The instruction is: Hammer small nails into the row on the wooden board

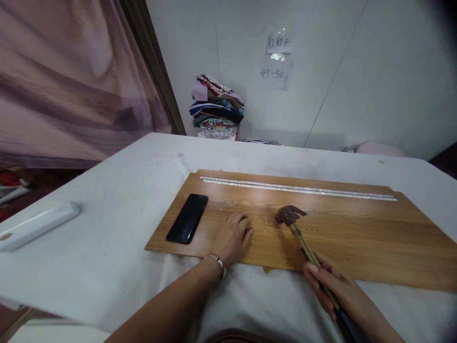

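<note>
My right hand (328, 281) is wrapped around the handle of a claw hammer (314, 257). Its rusty head (286, 215) is over the wooden board (360, 233), close to a row of small dark marks. My left hand (233, 236) lies on the board with its fingers loosely bent, and I see nothing in it. Just beyond its fingers is a small cluster of loose nails (229, 203). To the left of that hand, a black phone (187, 219) lies flat on the board. A bracelet circles my left wrist.
Two white marked strips (300, 188) run along the board's far side. The board lies on a white-covered table (117, 200). A long white object (39, 224) is at the left. Folded clothes (217, 107) are stacked beyond the table, by the wall, and a pink curtain (71, 71) hangs left.
</note>
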The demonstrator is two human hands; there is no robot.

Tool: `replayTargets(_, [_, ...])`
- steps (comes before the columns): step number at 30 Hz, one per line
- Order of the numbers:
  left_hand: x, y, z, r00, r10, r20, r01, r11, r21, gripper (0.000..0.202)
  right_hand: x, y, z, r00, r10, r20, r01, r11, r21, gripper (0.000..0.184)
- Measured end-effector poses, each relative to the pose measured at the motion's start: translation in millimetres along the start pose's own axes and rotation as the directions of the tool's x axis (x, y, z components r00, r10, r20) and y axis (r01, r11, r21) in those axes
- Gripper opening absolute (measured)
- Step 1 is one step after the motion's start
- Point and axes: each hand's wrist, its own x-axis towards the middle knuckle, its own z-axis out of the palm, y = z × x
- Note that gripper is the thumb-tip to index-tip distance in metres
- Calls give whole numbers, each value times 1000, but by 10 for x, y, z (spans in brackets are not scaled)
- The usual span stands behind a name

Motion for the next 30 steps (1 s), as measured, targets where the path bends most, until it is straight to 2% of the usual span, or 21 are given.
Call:
replayTargets(5, [-8,-24,32,999,-19,-46,20,999,29,27,-4,49,1,1000,-3,-17,4,1000,18,40])
replayTargets(12, [7,-18,20,999,-32,-25,33,998,54,29,30,127,-27,1000,-6,-28,7,999,54,41])
replayTargets(15, [12,-30,18,1000,-15,-24,16,998,60,29,35,111,-11,998,-24,-56,29,995,99,38])
replayTargets(19, [22,-59,38,999,4,-40,-2,999,53,29,35,68,24,996,-53,-70,58,996,65,38])
replayTargets(30, [38,-44,30,999,3,-39,-1,998,56,28,61,31,92,992,-57,-114,74,985,155,37])
